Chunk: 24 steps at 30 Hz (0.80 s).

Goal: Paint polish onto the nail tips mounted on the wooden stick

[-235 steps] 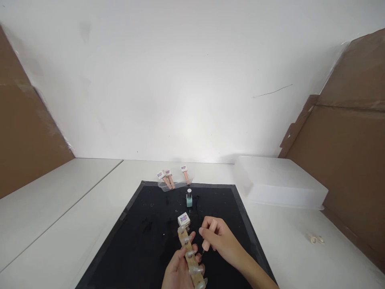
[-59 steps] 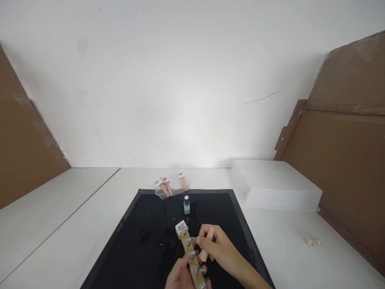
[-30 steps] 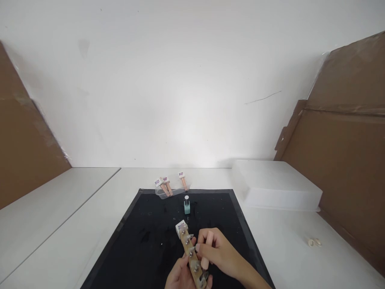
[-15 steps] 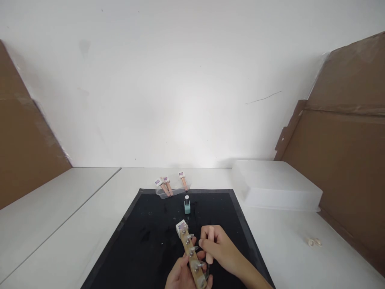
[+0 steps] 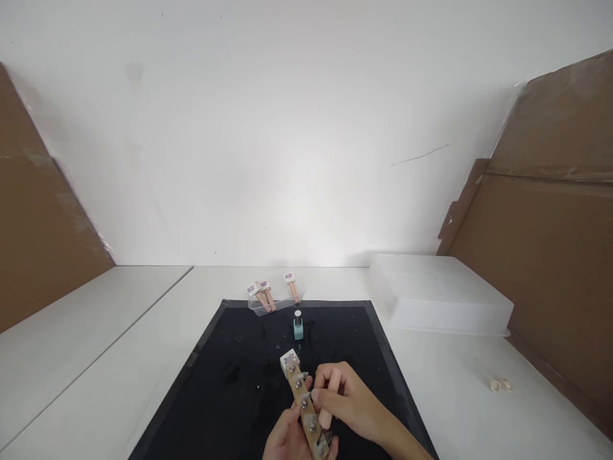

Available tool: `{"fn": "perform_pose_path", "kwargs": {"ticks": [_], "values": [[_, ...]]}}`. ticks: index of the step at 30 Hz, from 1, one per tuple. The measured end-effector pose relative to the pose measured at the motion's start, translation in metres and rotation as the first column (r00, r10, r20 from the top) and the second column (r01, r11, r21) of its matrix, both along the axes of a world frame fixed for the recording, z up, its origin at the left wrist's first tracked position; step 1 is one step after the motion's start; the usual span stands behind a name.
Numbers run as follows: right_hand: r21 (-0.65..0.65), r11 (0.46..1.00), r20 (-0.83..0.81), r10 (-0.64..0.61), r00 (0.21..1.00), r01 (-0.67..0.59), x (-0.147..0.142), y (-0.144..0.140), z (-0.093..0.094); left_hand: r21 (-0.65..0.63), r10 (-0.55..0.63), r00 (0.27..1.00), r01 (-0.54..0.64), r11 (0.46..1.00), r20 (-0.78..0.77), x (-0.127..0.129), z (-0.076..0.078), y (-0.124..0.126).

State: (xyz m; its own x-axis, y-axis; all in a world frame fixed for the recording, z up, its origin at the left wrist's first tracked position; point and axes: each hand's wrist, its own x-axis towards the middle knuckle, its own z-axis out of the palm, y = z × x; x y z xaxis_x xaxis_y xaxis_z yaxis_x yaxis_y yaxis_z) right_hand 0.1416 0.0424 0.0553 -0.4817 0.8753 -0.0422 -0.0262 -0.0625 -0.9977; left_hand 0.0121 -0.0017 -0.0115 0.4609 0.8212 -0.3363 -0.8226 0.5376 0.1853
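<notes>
My left hand [image 5: 287, 439] grips a wooden stick [image 5: 302, 402] that carries several clear nail tips and a white labelled block at its far end. My right hand [image 5: 348, 404] holds a pink-handled brush [image 5: 330, 397] upright, its lower end down against a nail tip near the stick's near end. Both hands hover over a black mat [image 5: 239, 370] at the bottom of the view. An open teal polish bottle [image 5: 297, 326] stands on the mat just beyond the stick.
A clear tray [image 5: 271, 300] with three more wooden sticks sits at the mat's far edge. A white plastic box [image 5: 438, 295] lies to the right, small rings [image 5: 499, 385] beyond it, and brown cardboard panels [image 5: 555, 223] flank both sides.
My right hand keeps shifting the brush in small strokes along the nail tips; since half a second ago it dropped slightly nearer the stick. The left hand stays put.
</notes>
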Motion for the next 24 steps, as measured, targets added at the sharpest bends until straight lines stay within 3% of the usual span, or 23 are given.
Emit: {"fn": "perform_pose_path", "kwargs": {"ticks": [15,24], "values": [[-0.016,0.996,0.067,-0.091,0.994,0.092,0.0000,0.0032,-0.0023,-0.053,0.026,1.000,-0.026,0.998,-0.010,0.0001,0.0045,-0.0014],[-0.012,0.999,-0.002,-0.053,0.999,0.053,0.0015,0.0023,-0.0040,-0.051,0.030,1.000,-0.030,0.998,0.009,-0.0012,0.0009,-0.0020]]}}
